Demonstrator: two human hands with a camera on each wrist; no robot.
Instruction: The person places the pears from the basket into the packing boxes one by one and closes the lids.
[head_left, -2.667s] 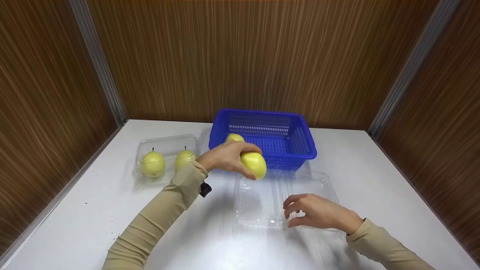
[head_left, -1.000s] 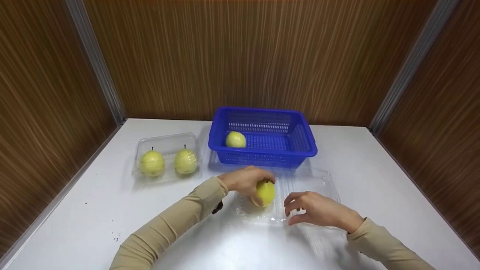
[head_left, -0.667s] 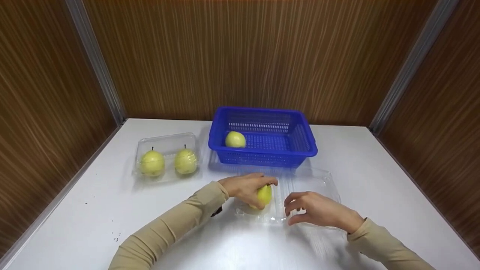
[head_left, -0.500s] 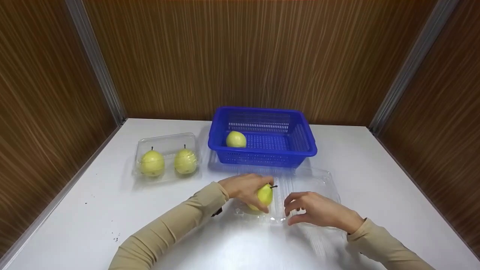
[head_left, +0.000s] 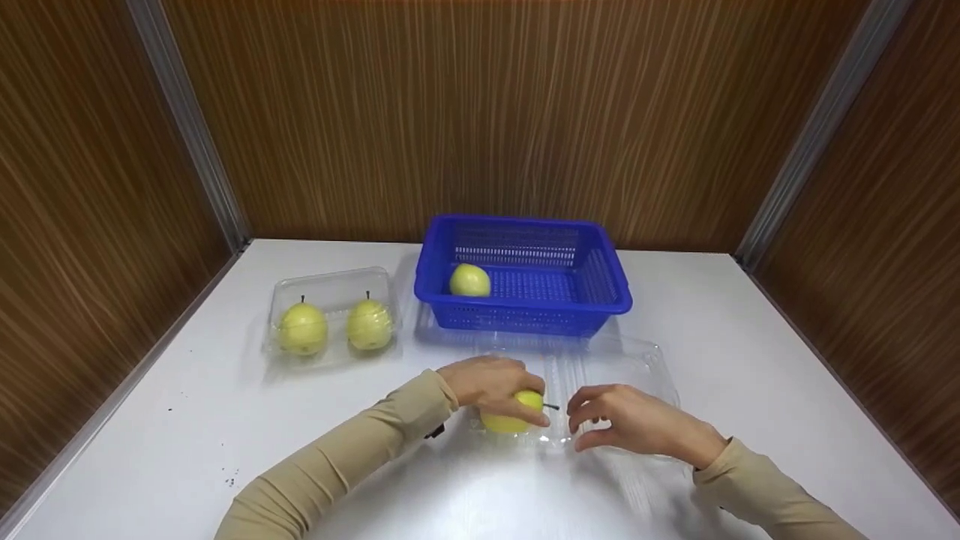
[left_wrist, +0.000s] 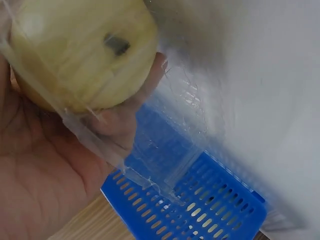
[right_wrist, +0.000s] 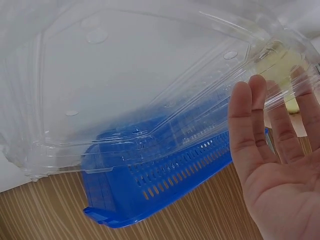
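In the head view my left hand (head_left: 491, 381) grips a yellow pear (head_left: 505, 425), which lies on its side in the left half of an unfolded clear plastic clamshell (head_left: 628, 358). The pear's stem points right. Seen from the left wrist, the pear (left_wrist: 75, 65) shows its dark base end through the clear plastic, fingers curled around it. My right hand (head_left: 637, 421) is at the clamshell's right half with loosely bent fingers, holding nothing. In the right wrist view those fingers (right_wrist: 242, 125) are beside the clamshell's clear wall (right_wrist: 125, 65).
Behind the clamshell stands a blue basket (head_left: 517, 318) with one pear (head_left: 470, 281) inside. To the left is a clear plastic box (head_left: 334, 289) containing two pears (head_left: 303, 331), stems up. Wood-patterned panels (head_left: 480, 112) enclose the white table (head_left: 150, 450) at back and sides.
My left hand has carried the pear from in front of the basket down into the clamshell's left half and turned it so the stem points right. The right hand has stayed in place.
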